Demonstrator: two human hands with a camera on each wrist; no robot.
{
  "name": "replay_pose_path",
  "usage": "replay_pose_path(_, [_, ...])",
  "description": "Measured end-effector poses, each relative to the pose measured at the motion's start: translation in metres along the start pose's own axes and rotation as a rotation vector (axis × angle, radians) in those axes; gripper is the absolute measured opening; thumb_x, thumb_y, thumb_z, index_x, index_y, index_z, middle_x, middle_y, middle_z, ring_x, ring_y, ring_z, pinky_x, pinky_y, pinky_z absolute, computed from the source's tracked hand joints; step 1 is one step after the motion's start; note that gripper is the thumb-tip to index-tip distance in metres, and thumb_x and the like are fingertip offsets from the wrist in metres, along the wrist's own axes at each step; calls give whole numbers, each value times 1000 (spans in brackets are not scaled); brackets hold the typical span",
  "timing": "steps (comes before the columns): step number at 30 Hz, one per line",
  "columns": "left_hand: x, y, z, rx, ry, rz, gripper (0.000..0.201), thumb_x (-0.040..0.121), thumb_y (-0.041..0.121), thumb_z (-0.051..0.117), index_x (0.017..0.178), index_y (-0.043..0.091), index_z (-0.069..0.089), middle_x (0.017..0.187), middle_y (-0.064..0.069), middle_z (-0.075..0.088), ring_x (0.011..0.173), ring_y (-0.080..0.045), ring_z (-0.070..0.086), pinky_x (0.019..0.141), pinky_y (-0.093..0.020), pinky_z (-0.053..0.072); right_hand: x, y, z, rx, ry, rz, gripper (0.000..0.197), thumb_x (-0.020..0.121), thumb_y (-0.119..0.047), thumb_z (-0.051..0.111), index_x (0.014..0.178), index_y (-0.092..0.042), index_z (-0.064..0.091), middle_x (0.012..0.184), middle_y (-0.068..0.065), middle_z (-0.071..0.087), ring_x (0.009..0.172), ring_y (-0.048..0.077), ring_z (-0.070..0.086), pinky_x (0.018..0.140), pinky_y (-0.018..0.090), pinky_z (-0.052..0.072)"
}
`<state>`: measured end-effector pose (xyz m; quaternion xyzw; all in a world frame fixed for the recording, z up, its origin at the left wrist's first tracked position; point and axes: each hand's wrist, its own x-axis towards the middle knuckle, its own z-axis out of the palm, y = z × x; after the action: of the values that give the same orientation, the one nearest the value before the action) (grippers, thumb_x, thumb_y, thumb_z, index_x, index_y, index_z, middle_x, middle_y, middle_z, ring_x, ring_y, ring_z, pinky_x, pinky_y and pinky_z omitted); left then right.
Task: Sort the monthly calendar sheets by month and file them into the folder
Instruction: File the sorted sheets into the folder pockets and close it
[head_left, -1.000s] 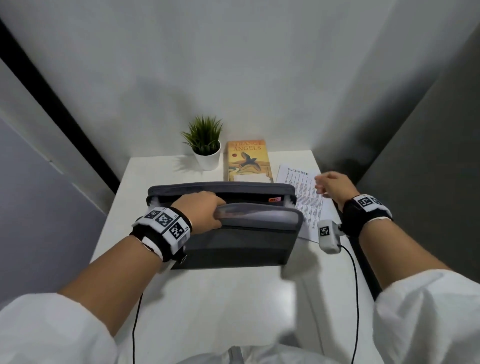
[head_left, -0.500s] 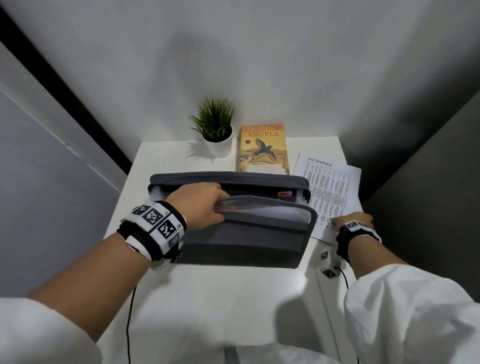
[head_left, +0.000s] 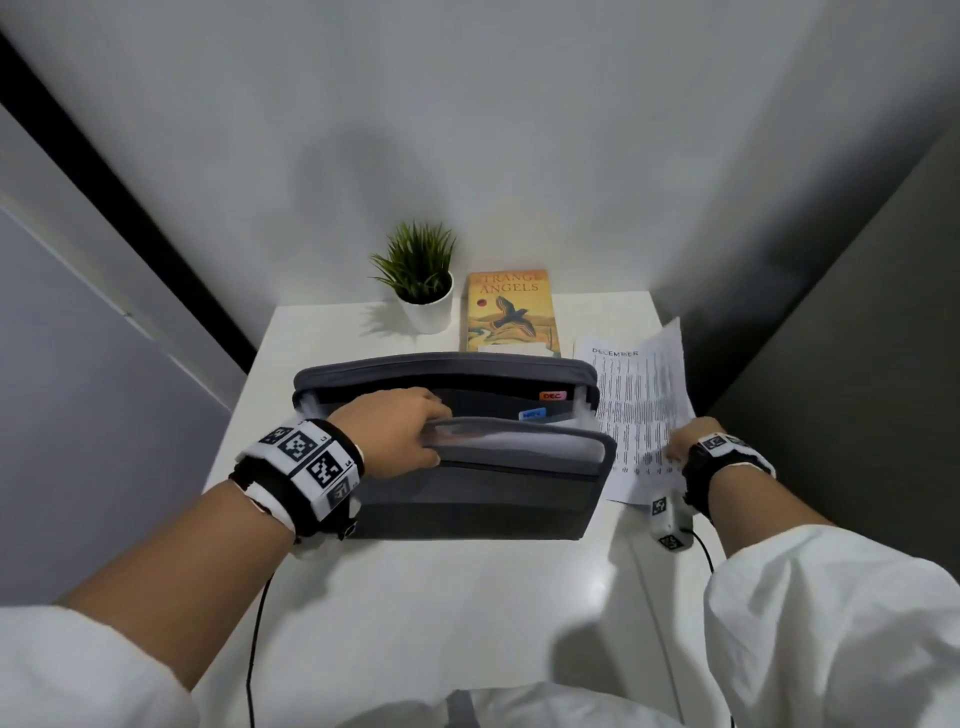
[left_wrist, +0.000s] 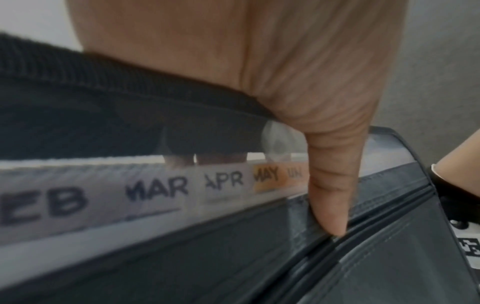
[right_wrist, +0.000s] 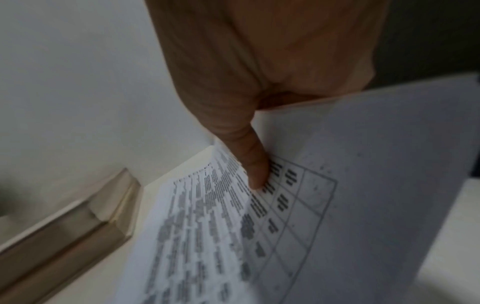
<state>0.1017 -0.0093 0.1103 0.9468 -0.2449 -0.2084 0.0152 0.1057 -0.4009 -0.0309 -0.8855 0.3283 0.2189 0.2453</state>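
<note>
A grey expanding folder (head_left: 467, 499) stands open mid-table. My left hand (head_left: 400, 431) grips its front dividers, fingers inside and thumb (left_wrist: 330, 195) on the front wall. Month tabs (left_wrist: 155, 189) reading FEB, MAR, APR, MAY show in the left wrist view. An orange DEC tab (head_left: 551, 396) and a blue tab (head_left: 532, 414) show near the back. The DECEMBER sheet (head_left: 639, 395) lies to the folder's right, its right side curling up. My right hand (head_left: 685, 444) pinches its near edge, thumb (right_wrist: 255, 164) on the printed face (right_wrist: 207, 226).
A small potted plant (head_left: 421, 280) and an orange book (head_left: 509, 312) sit at the back of the white table (head_left: 441, 597), behind the folder. A dark wall panel runs close along the table's right edge. Bare tabletop lies in front of the folder.
My right hand came back from the sheet's far end to its near edge and took hold; the sheet's right side has lifted. My left hand pulled the front dividers further open.
</note>
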Motion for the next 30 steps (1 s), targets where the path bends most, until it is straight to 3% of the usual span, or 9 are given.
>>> replay_pose_path(4, [-6, 3, -1, -18, -33, 0, 46, 79, 47, 67, 122, 31, 59, 138, 9, 47, 122, -18, 50, 99, -39, 44, -14, -24, -33, 340, 147, -28, 26, 86, -2, 59, 112, -1, 64, 109, 16, 66, 96, 31, 63, 71, 30, 49])
replay_pose_path(8, [-10, 8, -4, -64, -46, -25, 34, 77, 43, 70, 108, 30, 63, 117, 5, 57, 103, -19, 58, 90, -42, 50, -49, -62, -75, 646, 431, -214, 24, 83, 0, 60, 104, -7, 69, 102, 15, 70, 84, 24, 62, 73, 27, 46])
replay_pose_path(12, [-14, 11, -6, -88, -48, -8, 30, 76, 40, 73, 104, 30, 65, 114, 3, 62, 100, -19, 59, 87, -39, 50, -100, -104, -113, 898, 443, -483, 20, 83, -4, 68, 101, -12, 65, 95, 6, 70, 78, 15, 66, 73, 28, 53])
replay_pose_path(14, [-17, 12, -7, -85, -46, 5, 33, 76, 39, 74, 106, 28, 66, 116, 0, 62, 107, -21, 58, 90, -38, 49, -126, -121, -119, 929, 378, -617, 17, 82, -7, 72, 94, -16, 65, 85, -7, 72, 70, 0, 68, 62, 17, 53])
replay_pose_path(16, [-19, 13, -6, -89, -45, 17, 36, 76, 38, 74, 108, 26, 65, 116, -2, 63, 113, -22, 56, 92, -38, 47, -150, -135, -118, 865, 276, -710, 16, 81, -11, 74, 84, -23, 63, 70, -17, 71, 61, -9, 64, 50, 7, 47])
replay_pose_path(21, [-26, 14, -4, -96, -27, 37, 35, 76, 37, 75, 106, 21, 66, 106, -3, 63, 99, -24, 59, 83, -35, 49, -180, -152, -101, 596, 29, -844, 18, 83, -12, 72, 91, -27, 69, 90, -7, 75, 83, 9, 71, 65, 18, 56])
replay_pose_path(24, [-27, 14, -2, -101, -6, 60, 32, 76, 35, 75, 104, 22, 66, 96, -1, 60, 90, -22, 57, 75, -32, 47, -187, -159, -91, 377, 33, -875, 11, 85, -13, 71, 94, -20, 70, 93, -2, 75, 86, 16, 70, 76, 28, 54])
replay_pose_path(27, [-29, 14, 1, -85, 21, 79, 23, 76, 35, 75, 91, 21, 63, 94, -3, 60, 86, -23, 57, 71, -31, 46, -190, -165, -88, 101, 89, -929, 12, 86, -11, 68, 86, -23, 69, 88, -2, 73, 80, 18, 66, 72, 28, 51])
replay_pose_path(30, [-32, 8, 2, -107, 33, 85, 35, 77, 42, 72, 107, 26, 64, 110, -4, 60, 92, -22, 59, 81, -35, 51, -197, -169, -90, -114, 125, -975, 32, 83, -5, 65, 77, -36, 64, 73, -16, 63, 77, 16, 61, 69, 23, 42])
